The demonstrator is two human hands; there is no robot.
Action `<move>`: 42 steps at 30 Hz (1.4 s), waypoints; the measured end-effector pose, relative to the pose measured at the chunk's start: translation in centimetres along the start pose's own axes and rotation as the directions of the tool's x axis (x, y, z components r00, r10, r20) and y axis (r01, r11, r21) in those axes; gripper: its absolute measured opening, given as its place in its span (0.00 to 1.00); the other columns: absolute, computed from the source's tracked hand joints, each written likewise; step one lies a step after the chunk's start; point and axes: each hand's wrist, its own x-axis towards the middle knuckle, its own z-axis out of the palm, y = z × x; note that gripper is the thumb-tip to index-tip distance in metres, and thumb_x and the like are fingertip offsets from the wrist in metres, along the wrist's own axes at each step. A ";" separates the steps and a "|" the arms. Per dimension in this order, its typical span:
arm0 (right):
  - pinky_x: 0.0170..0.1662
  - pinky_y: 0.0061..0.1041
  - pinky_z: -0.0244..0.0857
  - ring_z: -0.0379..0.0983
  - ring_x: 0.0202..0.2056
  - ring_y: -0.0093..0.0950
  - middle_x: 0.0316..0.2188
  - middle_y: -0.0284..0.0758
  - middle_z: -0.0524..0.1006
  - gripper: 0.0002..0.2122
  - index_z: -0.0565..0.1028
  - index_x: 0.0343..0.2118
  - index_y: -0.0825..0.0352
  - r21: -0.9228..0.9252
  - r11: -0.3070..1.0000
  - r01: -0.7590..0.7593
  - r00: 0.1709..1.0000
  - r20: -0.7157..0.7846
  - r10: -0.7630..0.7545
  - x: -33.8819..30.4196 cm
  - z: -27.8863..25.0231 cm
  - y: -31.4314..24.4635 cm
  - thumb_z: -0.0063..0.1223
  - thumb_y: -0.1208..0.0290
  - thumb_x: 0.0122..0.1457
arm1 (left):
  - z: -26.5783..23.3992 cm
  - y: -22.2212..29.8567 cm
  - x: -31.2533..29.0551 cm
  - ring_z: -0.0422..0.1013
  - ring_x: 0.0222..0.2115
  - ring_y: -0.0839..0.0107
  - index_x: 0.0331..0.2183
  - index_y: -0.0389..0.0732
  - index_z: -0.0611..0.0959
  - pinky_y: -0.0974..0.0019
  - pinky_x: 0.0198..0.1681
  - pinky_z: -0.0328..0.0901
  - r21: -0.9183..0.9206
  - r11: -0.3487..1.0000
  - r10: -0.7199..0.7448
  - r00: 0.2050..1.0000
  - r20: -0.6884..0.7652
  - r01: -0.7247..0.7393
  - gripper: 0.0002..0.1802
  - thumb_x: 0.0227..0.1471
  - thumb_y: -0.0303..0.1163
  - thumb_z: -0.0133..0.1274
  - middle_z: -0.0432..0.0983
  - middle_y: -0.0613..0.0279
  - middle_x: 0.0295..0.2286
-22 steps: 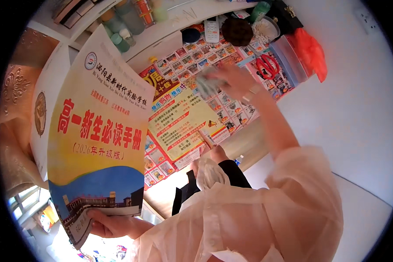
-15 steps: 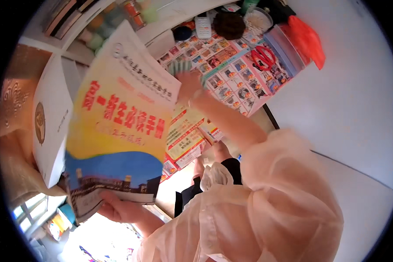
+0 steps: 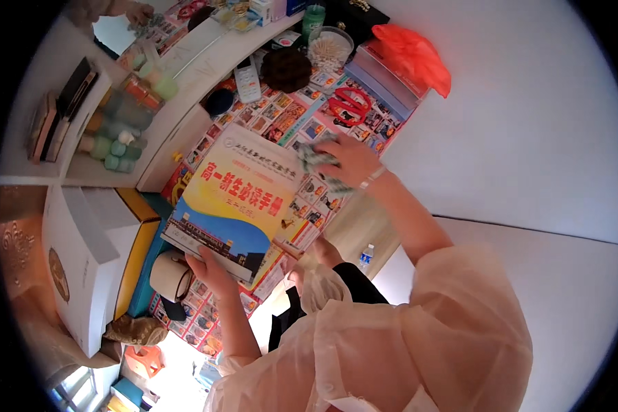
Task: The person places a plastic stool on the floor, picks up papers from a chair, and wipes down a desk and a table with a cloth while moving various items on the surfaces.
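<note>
**Booklet in your left hand, cloth in your right**

Your left hand [image 3: 216,276] grips the booklet [image 3: 237,196] by its lower edge, thumb over the cover and the other fingers mostly hidden behind. The booklet is at the centre-left of the frame, over the printed sheet [image 3: 198,321]; whether it rests on that sheet or is raised off it, you cannot tell from this view. Its long axis slants from lower left to upper right, so it stretches up and away from your left hand, the nearer of the two.

Your right hand [image 3: 356,161] lies right of the booklet's upper end, fingers bent over a bunched checked cloth [image 3: 316,159] that they grasp. The cloth sits between that hand and the booklet's upper right corner, just beside it; contact there is unclear. Above your right hand are the red scissors [image 3: 350,106], and farther up and right, a red bag [image 3: 415,58].
</note>
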 end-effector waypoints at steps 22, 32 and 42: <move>0.42 0.31 0.58 0.63 0.40 0.41 0.43 0.47 0.60 0.23 0.63 0.39 0.67 0.155 0.957 -0.246 0.969 0.041 0.243 6.7 -5.8 15.0 0.49 0.59 0.39 | 32.8 -4.9 0.7 0.64 0.34 0.71 0.40 0.35 0.66 0.72 0.34 0.61 0.284 0.954 -0.270 0.698 0.664 0.098 0.16 0.45 0.24 0.42 0.65 0.61 0.33; 0.40 0.28 0.58 0.65 0.37 0.37 0.33 0.45 0.68 0.23 0.65 0.37 0.68 0.510 0.845 -0.158 0.986 0.132 0.104 2.4 -3.7 11.8 0.48 0.59 0.38 | 32.8 -4.6 1.7 0.64 0.22 0.79 0.36 0.35 0.70 0.77 0.22 0.60 0.285 0.879 -0.473 0.623 0.623 0.383 0.18 0.46 0.38 0.47 0.67 0.67 0.24; 0.41 0.28 0.57 0.62 0.39 0.37 0.37 0.39 0.64 0.18 0.69 0.38 0.60 0.168 0.986 -0.022 0.961 -0.267 0.067 7.8 -8.4 12.1 0.51 0.63 0.39 | 14.6 1.3 4.3 0.56 0.13 0.86 0.31 0.43 0.73 0.81 0.11 0.49 0.105 0.853 -0.519 0.808 0.280 0.512 0.08 0.48 0.35 0.44 0.66 0.72 0.18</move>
